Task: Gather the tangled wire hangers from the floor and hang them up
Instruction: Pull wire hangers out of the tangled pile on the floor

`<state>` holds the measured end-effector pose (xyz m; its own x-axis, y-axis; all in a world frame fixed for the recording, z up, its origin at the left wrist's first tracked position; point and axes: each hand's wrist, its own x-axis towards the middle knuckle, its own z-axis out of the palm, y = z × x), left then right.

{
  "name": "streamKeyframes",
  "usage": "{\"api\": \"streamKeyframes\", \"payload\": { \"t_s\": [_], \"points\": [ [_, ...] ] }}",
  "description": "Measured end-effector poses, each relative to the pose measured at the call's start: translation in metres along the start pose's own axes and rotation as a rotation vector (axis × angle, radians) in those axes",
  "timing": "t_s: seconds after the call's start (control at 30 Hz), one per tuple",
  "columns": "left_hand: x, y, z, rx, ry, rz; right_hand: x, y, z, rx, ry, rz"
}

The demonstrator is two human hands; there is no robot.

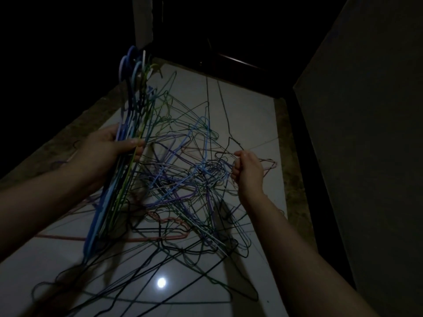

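Dim room w/ a glossy white tile floor [249,115]; a lamp reflection [161,282] shines low in the frame & a dark wall [366,133] fills the right side. From where I stand, the person seems to be in the sorting step: one hanger out of the heap, then onto the stack. The left hand [107,147], at mid-left of the frame, grips a tidy bundle of hangers [135,92] w/ the thumb laid across the wires. The bundle stands nearly upright, hooks toward the upper left, lower corners down near the floor. The right hand [248,170], at centre-right, is curled like a fist & pinches a thin black hanger [229,136] that rises from it toward the top of the frame. The hands are well apart, forearms reaching forward from the bottom corners. Between & below them lies the tangle [183,179], w/ blue, purple, green & black wires crossed in the centre and a pink hanger [160,239] flat on the tile under it. The black one is prob. caught w/ others, but in this light I cannot tell which. To do it well: pull slowly, shake a little, and turn the hanger so its hook slides out instead of dragging the heap. Hold the bundle firm & the hooks aligned, so the hanging goes easy. No rail is visible.
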<state>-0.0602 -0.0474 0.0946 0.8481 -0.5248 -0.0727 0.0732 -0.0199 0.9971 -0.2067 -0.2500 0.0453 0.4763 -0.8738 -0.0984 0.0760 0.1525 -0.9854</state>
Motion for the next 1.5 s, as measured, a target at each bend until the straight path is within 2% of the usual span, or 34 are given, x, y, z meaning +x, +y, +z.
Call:
{"api": "streamKeyframes", "payload": {
  "t_s": [0.13,0.23,0.43,0.6,0.8,0.87,0.97,1.03,1.1,1.23,1.5],
  "points": [
    [-0.001,-0.002,0.000,-0.002,-0.012,0.005,0.001,0.005,-0.007,0.131,0.111,0.107],
    [-0.001,-0.004,-0.001,0.009,-0.007,0.011,0.004,0.005,-0.014,0.200,0.125,0.118],
    [-0.001,-0.008,-0.002,0.002,-0.020,-0.009,0.000,0.018,-0.026,0.224,-0.012,0.142],
    [-0.004,-0.008,0.002,0.027,-0.032,0.012,0.000,0.019,-0.027,0.289,-0.038,0.168],
    [-0.004,-0.008,-0.001,0.029,-0.031,-0.012,-0.006,0.029,-0.027,0.198,0.001,0.096],
    [-0.004,-0.009,-0.001,0.041,-0.024,-0.015,-0.014,0.030,-0.023,0.093,-0.005,0.091],
    [-0.005,-0.008,0.000,0.028,-0.022,-0.024,-0.013,0.014,-0.017,-0.025,0.166,-0.074],
    [-0.005,-0.008,0.001,0.016,-0.017,-0.033,-0.005,0.001,-0.015,-0.048,0.213,-0.121],
    [-0.004,-0.007,0.002,0.010,-0.019,-0.041,-0.004,-0.002,-0.011,-0.110,0.197,-0.091],
    [-0.003,-0.007,0.000,0.005,-0.025,-0.040,-0.020,0.007,-0.004,-0.235,0.161,-0.173],
    [0.000,-0.011,-0.001,0.057,-0.014,-0.012,-0.034,-0.016,0.006,-0.194,0.017,-0.243]
  ]
}}
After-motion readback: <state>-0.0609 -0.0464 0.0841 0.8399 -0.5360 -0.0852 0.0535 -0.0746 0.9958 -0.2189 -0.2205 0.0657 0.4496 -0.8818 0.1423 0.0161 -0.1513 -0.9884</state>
